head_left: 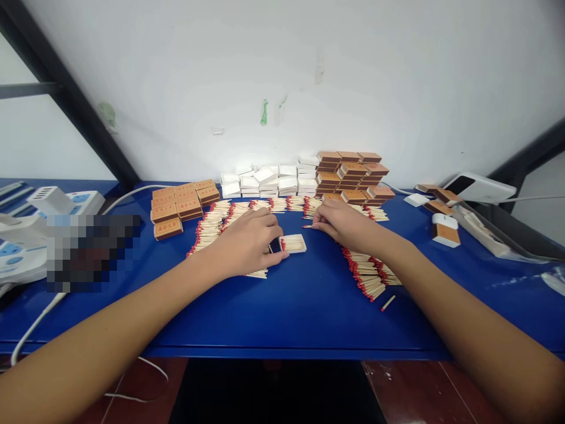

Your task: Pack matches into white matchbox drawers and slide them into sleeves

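A person's hands work apart above a blue surface (291, 318), the left hand (247, 242) gripping a matchbox (298, 244) whose white tray, holding red-headed matches, juts out to the right. The right hand (339, 225), fingertips pinched together, holds a match (306, 227) just beyond the tray's far right corner, its red head pointing left.

Loose match rows (285, 204) curve around both hands, with the right-hand pile (368, 277) lying under and beside the right forearm. A lone match (388, 303) rests apart, nearer the front edge (300, 352). The widest open stretch runs from the matchbox toward that edge, between the two forearms; a narrower gap separates the tray from the right-hand pile.

Behind, stacked white trays (265, 181) and brown matchboxes (352, 176) stand close to the white wall (198, 76), limiting room at the back. More labelled matchboxes (180, 207) are stacked beyond the left forearm, and a white power strip (88, 203) occupies the far left.
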Demonstrator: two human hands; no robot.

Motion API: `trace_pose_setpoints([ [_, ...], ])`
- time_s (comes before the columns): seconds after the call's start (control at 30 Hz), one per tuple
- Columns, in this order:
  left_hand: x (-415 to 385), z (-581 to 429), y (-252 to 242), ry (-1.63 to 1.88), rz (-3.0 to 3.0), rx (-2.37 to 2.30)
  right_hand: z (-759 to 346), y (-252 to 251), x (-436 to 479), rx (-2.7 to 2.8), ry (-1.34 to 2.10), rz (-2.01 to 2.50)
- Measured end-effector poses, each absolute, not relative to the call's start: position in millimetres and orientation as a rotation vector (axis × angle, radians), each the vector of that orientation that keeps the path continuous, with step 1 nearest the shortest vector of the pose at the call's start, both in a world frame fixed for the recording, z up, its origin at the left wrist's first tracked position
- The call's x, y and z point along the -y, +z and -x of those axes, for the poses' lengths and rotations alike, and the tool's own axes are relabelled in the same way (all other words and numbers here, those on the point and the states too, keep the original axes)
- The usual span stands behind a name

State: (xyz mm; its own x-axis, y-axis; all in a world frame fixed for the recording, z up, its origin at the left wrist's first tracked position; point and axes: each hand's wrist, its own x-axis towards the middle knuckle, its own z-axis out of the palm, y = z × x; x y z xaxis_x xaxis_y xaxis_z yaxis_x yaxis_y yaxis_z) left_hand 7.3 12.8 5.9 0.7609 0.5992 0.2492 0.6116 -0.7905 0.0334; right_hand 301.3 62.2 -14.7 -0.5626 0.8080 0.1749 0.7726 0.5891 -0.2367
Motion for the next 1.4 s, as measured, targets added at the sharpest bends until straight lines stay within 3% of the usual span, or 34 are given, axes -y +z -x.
trace_pose_setpoints([
  [0.67, -11, -8, 7, -0.415, 2.911, 0.968, -253, -1, -15, 2.641, -0.076, 0.953],
  [1.4, -12, -7, 6, -0.435, 2.922, 0.985, -262, 0, -17, 2.574, 0.307, 1.037],
])
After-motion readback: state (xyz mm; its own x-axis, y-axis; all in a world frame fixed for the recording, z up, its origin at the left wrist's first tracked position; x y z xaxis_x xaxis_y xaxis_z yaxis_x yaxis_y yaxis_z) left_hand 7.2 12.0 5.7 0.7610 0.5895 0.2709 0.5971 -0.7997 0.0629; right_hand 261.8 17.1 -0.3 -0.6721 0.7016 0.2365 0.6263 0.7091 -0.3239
